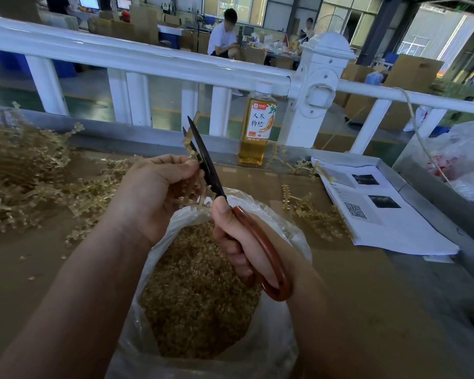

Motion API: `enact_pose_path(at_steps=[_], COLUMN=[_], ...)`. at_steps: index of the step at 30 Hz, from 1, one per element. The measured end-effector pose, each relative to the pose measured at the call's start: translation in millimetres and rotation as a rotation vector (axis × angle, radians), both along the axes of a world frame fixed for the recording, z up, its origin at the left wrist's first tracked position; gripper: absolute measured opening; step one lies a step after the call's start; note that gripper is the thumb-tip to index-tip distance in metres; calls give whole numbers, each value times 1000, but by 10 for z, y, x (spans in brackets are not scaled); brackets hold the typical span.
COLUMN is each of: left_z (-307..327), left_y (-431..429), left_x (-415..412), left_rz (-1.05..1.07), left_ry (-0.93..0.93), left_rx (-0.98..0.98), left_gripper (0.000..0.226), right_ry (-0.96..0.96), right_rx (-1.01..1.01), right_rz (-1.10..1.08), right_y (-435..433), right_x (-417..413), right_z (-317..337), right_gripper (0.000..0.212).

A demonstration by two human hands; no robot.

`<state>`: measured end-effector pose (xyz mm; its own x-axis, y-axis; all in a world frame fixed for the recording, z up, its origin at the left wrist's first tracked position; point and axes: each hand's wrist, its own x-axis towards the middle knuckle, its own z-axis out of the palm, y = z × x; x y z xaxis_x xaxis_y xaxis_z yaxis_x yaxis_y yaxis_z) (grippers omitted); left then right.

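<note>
- Moulded sprue (192, 198): a translucent amber runner with small parts branching from it, held above the mouth of the open bag, between the two hands.
- Left hand (153, 192): fingers curled round the sprue, the thumb and fingertips pinching it close to the blades.
- Scissors (206, 163): black blades pointing up and away, parted only slightly, with the upper stem of the sprue lying between them near the tips.
- Right hand (241, 242): closed round the red-brown loop handle, the thumb laid along it towards the pivot.
- Step in hand, as judged: parts are being snipped from the runner. The cut is best made close to the pivot, where leverage is greater, and flush against the part. The sprue should be kept over the bag so that cut pieces fall inside, and the pinching fingers kept out of the blades' path.
- Clear plastic bag (278, 217): standing open beneath the hands and largely filled with cut pieces (200, 291).
- Work surface (39, 269): brown and flat; a large heap of uncut sprues (19, 170) is seen at the left, a few runners (316, 216) at the right, touching printed sheets (381, 214).
- Room: a drink bottle (256, 129) stands before a white railing (148, 61); beyond it a workshop floor with cartons and a seated person (223, 36).
</note>
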<state>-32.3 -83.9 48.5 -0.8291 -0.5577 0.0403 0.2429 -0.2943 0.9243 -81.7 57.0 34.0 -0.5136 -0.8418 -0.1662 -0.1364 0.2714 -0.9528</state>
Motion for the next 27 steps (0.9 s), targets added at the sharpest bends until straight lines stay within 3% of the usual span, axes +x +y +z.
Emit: enact_pose_path(at_steps=[6, 13, 23, 27], left_z=[-7, -7, 25, 34], left_y=[16, 0, -9, 1], left_x=[-19, -16, 21, 34], left_rz=[45, 119, 96, 97], left_ry=[-21, -36, -62, -62], left_rx=[-2, -74, -92, -88], left_gripper=[16, 20, 38, 23], right_ry=[12, -33, -42, -37], right_rx=[27, 14, 20, 24], right_rz=[19, 58, 84, 80], right_y=[1, -6, -8, -20], right_x=[-15, -25, -37, -32], right_z=[2, -41, -23, -25], right_gripper=[38, 53, 53, 52])
